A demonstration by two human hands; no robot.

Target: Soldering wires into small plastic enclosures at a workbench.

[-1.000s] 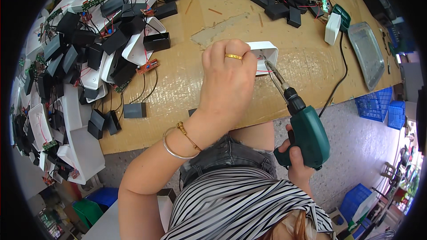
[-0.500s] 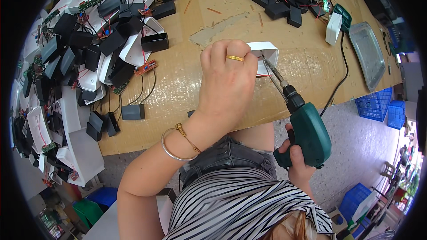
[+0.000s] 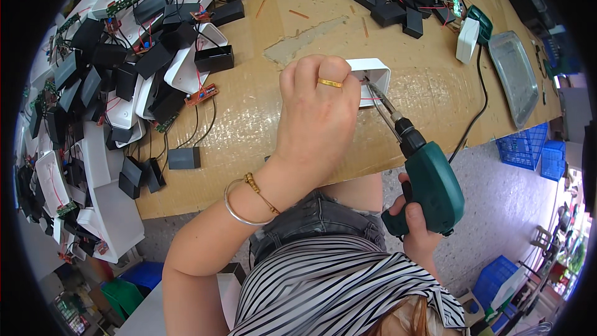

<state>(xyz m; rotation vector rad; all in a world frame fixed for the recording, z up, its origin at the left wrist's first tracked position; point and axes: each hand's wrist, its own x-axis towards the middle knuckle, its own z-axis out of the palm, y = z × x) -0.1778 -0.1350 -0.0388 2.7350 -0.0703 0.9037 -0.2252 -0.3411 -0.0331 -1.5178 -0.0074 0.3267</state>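
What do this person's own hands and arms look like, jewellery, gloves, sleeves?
The left hand is ungloved, with a golden ring. Around the left forearm are a plain silvery bangle and a thin, golden-beaded bracelet; no sleeve covers that forearm. The right hand, partly hidden, is ungloved too, and no jewellery shows on it.

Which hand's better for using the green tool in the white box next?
Probably the right hand: it holds the green tool, whose tip points into the white box. The left hand covers the box's left end.
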